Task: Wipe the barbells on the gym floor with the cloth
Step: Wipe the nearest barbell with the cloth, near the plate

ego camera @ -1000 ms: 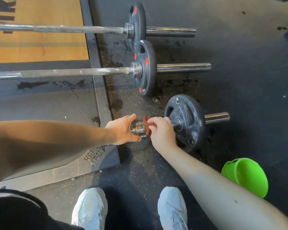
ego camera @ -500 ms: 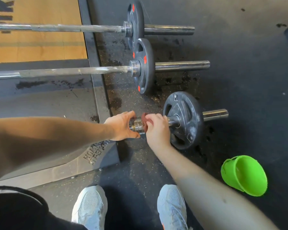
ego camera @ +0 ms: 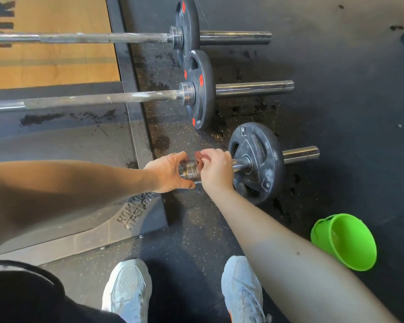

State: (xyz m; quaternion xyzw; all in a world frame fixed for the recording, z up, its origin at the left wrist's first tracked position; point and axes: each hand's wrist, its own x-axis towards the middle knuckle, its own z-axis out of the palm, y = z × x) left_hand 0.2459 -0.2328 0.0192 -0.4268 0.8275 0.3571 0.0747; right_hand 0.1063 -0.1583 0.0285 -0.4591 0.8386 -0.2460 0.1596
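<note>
Three barbells lie side by side on the dark rubber floor, each with a black plate. The nearest barbell (ego camera: 300, 153) carries a dusty plate (ego camera: 259, 159). My left hand (ego camera: 167, 172) grips its steel collar (ego camera: 190, 170) just left of the plate. My right hand (ego camera: 216, 170) presses a small reddish-brown cloth (ego camera: 199, 156) around the sleeve between collar and plate. The middle barbell (ego camera: 254, 89) and the far barbell (ego camera: 235, 38) lie beyond, untouched.
A bright green bucket (ego camera: 345, 241) lies tipped on the floor at the right. A metal-framed lifting platform (ego camera: 135, 127) with a wooden panel (ego camera: 56, 43) fills the left. My two pale sneakers (ego camera: 127, 290) stand at the bottom. Dark wet spots speckle the floor near the plates.
Both hands have stayed on the nearest barbell's collar and sleeve; my right hand with the cloth has shifted only slightly. The view has moved a little closer.
</note>
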